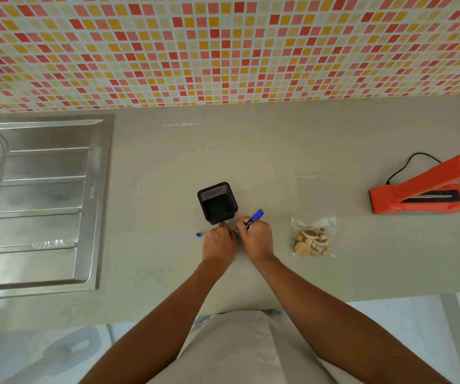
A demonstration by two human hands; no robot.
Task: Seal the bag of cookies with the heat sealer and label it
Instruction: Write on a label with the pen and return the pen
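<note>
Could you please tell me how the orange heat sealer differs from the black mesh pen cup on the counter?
The heat sealer is orange, long and low; the pen cup is black, square and upright. The heat sealer has a black cable and a raised arm; the pen cup has neither. The heat sealer sits far right, the pen cup near the middle. Both rest on the grey counter and look empty.
</note>
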